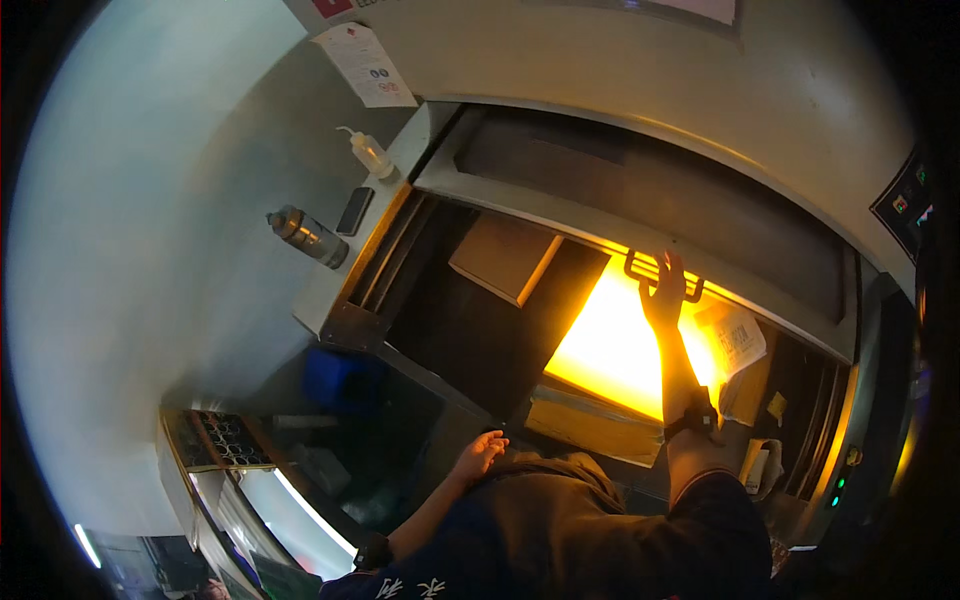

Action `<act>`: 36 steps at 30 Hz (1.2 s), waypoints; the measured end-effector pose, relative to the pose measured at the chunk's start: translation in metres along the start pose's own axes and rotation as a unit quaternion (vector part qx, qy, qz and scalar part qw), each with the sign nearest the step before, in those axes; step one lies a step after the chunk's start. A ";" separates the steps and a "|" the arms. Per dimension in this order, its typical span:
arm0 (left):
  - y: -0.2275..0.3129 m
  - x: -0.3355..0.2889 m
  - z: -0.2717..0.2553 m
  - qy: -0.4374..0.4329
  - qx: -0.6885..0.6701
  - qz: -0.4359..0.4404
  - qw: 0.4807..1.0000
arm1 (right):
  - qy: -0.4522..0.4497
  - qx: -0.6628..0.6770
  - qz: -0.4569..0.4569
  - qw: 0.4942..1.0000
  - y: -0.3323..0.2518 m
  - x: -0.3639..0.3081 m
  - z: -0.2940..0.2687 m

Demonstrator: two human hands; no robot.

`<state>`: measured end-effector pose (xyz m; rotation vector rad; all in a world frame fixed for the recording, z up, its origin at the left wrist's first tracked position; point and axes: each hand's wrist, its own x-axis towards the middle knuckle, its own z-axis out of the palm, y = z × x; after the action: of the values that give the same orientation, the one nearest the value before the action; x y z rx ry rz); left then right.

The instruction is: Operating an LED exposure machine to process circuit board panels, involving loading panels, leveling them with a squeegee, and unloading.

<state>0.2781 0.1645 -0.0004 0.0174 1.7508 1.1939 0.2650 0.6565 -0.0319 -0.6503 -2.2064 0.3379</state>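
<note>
- The right hand point(660, 303) is up at the dark handle point(630, 266) on the front edge of a long machine lid point(600, 215), its fingers spread upward across the bar; whether they are wrapped round it or only laid against it, I cannot tell
- The handle lies right at this hand's palm and fingers, its two ends showing to either side; its long axis follows the lid's edge, slanting down toward the right, and the right forearm comes up across that line
- The right hand is clearly the nearer one; the left hand point(480, 458) hangs well apart, below and to the left of the handle, fingers loosely curled, with nothing seen in it
- Under the right forearm glows a bright yellow panel point(608, 345), with a cardboard box point(505, 256) to its left and a printed white package point(738, 335) to its right
- A squeeze bottle point(371, 157), a phone point(355, 211) and a dark flask point(308, 238) stand or lie at the far left
</note>
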 end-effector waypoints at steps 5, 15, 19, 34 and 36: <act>-0.002 0.005 -0.041 -0.022 -0.022 0.022 0.999 | -0.110 0.015 0.026 0.993 -0.040 -0.043 0.010; 0.008 0.027 -0.203 -0.058 0.010 0.030 0.998 | -0.237 -0.223 0.178 0.929 -0.153 -0.190 -0.008; -0.005 0.045 -0.286 -0.095 0.055 0.046 0.993 | -0.359 -0.267 0.261 0.856 -0.200 -0.189 -0.006; 0.004 0.081 -0.338 -0.268 0.039 0.210 0.939 | -0.302 -0.308 0.375 0.821 -0.397 -0.228 -0.156; 0.031 0.082 -0.320 -0.263 -0.021 0.274 0.925 | -0.268 -0.325 0.361 0.832 -0.427 -0.184 -0.192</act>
<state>-0.0077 -0.0036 -0.0230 0.7782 1.2664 1.4503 0.3667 0.2046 0.1639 -1.9982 -2.5120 0.1284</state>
